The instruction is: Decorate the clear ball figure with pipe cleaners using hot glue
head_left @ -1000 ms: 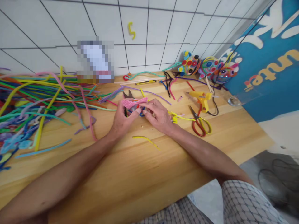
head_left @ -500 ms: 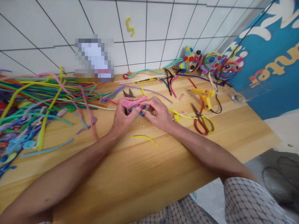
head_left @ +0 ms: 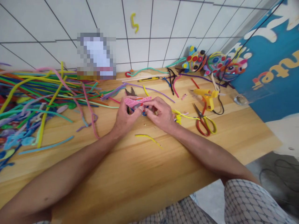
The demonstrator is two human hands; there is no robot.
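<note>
Craft piece [head_left: 135, 102] with pink far edge, left grip [head_left: 124, 119] clasping its left side, right grip [head_left: 163, 116] pinching its right, hold unchanged.

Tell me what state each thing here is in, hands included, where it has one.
Pink pipe-cleaner piece, held
Left hand, gripping the pink piece
Right hand, fingers bent, grip unclear
Pliers, jaws apart
Scissors, lying flat
Hot glue gun, on its side
Utility knife, lying, blade unclear
</note>
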